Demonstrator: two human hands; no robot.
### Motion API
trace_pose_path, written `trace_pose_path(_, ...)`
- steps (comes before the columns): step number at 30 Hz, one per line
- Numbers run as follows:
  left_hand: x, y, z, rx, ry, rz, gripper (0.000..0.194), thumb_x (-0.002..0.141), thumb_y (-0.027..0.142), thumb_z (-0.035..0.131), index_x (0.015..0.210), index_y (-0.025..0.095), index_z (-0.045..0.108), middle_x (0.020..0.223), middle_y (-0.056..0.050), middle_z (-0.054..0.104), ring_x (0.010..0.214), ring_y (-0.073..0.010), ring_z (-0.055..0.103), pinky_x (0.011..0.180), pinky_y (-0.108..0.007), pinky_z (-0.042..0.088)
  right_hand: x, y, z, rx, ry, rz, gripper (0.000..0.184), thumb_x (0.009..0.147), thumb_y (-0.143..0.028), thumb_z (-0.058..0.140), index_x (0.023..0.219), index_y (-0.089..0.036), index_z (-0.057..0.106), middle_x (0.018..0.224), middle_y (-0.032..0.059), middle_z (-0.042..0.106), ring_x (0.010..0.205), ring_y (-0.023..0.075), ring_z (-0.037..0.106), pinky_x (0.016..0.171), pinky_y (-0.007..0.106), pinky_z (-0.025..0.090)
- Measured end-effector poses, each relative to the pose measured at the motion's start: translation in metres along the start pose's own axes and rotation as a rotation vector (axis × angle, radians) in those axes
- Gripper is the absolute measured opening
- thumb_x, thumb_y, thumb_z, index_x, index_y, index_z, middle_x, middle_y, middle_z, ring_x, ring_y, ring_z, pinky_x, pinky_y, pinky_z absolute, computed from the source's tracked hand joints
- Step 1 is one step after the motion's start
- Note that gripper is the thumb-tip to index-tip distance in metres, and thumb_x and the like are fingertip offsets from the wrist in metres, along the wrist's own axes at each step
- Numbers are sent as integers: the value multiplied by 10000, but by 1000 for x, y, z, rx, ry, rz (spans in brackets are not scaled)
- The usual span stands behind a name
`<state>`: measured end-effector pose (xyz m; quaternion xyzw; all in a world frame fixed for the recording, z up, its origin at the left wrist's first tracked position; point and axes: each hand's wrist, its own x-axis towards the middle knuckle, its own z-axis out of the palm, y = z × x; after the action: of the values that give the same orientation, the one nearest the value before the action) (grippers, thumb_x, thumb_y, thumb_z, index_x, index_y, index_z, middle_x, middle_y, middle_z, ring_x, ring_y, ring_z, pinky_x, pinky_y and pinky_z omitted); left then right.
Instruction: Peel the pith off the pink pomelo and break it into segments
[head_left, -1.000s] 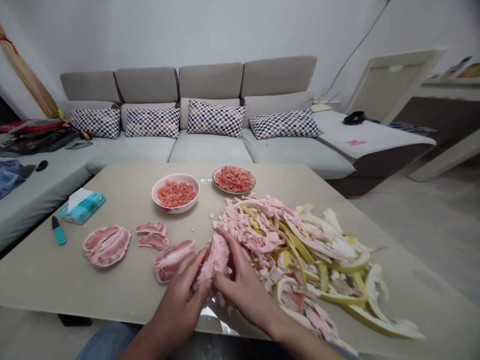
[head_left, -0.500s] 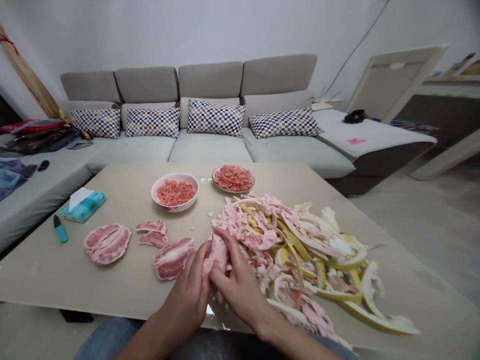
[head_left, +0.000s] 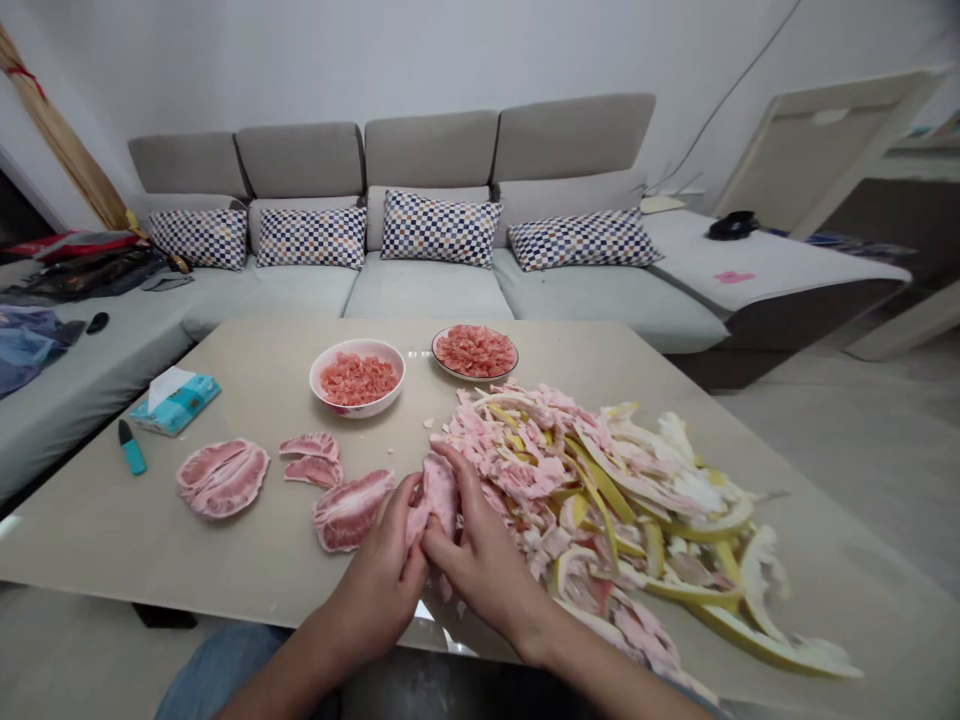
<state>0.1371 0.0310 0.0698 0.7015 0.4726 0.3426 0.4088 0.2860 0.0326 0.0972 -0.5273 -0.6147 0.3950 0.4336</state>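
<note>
A pale pink pomelo piece (head_left: 438, 492) is held between both hands above the table's near edge. My left hand (head_left: 382, 560) wraps its left side, and my right hand (head_left: 476, 550) grips it from the right with the thumb across the front. Fingers hide much of the piece. Just left of my hands lies a pomelo chunk (head_left: 349, 510), with two small pomelo segments (head_left: 311, 460) behind it. A larger pomelo section (head_left: 223, 478) rests farther left. To the right spreads a heap of yellow-green peel and pink pith (head_left: 600, 500).
Behind the fruit stand a white bowl (head_left: 396, 372) and a dark-rimmed plate (head_left: 513, 366), both holding pink pulp. A teal-handled knife (head_left: 132, 450) and a tissue pack (head_left: 180, 405) lie at the left of the table (head_left: 247, 580). A sofa (head_left: 427, 290) stands beyond.
The view has shifted slightly, so the table things sit a little farther right. Both hands still hold the pomelo piece, and its upper part shows a bit more between them.
</note>
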Motion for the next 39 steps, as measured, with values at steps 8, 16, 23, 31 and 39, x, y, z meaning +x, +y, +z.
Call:
trace_pose_path(8, 1, -1, 0, -12, 7, -46, 595, 913, 237, 483, 1493, 184, 358, 1578, -145, 385, 1479, -281, 339, 1214, -480, 283, 2, -4, -2, -14, -44, -6, 798, 740, -99, 532, 1498, -228, 320, 1471, 90, 476, 1369, 261, 452, 1159, 456, 356)
trace_pose_path(16, 7, -1, 5, -17, 128, -30, 529, 900, 254, 500, 1418, 165, 444, 1481, -164, 504, 1392, -283, 465, 1179, -469, 340, 0, 1, 0, -99, -74, -83, 799, 776, -126, 528, 1522, -228, 260, 1559, 97, 397, 1445, 222, 374, 1197, 418, 302)
trace_pose_path(23, 9, -10, 7, 81, 231, 68, 502, 878, 181, 454, 1377, 146, 501, 1419, -164, 570, 1327, -268, 536, 1126, -463, 410, 0, -1, 1, -136, -63, -133, 792, 773, -130, 535, 1514, -222, 272, 1526, 117, 445, 1383, 243, 463, 1145, 431, 389)
trace_pose_path(31, 17, 0, -5, -96, 249, -78, 435, 883, 277, 564, 1312, 206, 569, 1380, -104, 611, 1309, -247, 547, 1126, -408, 396, 1, 0, -7, -50, -8, -51, 766, 776, -155, 543, 1496, -249, 298, 1501, 108, 452, 1319, 255, 511, 1064, 431, 469)
trace_pose_path(39, 20, 5, -22, -210, 189, -177, 311, 757, 288, 732, 1057, 210, 718, 1151, -78, 719, 1112, -271, 645, 1012, -369, 463, 6, -8, -15, 137, -57, 87, 788, 762, -234, 617, 1484, -243, 302, 1354, 111, 558, 1058, 216, 635, 897, 362, 549)
